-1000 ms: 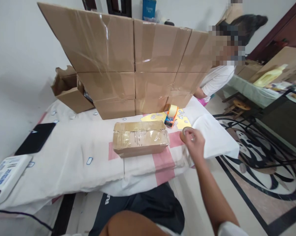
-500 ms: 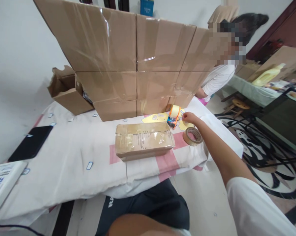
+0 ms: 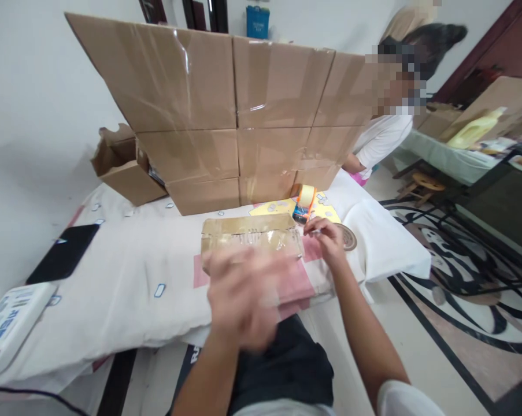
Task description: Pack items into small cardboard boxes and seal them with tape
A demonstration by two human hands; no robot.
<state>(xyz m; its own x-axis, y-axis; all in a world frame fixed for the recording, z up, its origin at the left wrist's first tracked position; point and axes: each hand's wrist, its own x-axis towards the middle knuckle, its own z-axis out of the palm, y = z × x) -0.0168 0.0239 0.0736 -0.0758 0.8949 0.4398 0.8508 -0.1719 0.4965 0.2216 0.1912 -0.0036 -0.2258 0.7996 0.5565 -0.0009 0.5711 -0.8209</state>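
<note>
A low taped cardboard box [image 3: 250, 234] lies on the white cloth-covered table [image 3: 126, 289]. My right hand [image 3: 326, 237] hovers at the box's right end, fingertips pinched on something small I cannot make out. Just behind it a brown tape roll [image 3: 350, 236] lies flat on the cloth. An orange tape dispenser [image 3: 304, 203] stands a little farther back. My left hand [image 3: 243, 297] is raised in front of the box, smeared by motion, so its fingers do not read.
A wall of stacked sealed cartons [image 3: 234, 115] stands at the back, with an open carton [image 3: 122, 164] to its left. A black slab [image 3: 63, 260] and a white device [image 3: 9, 318] lie at the left. Another person [image 3: 384, 138] stands at the back right.
My right hand has pulled back from beside the dispenser to the box's right end, past the tape roll lying on the cloth. My left hand has risen into view in front of the box.
</note>
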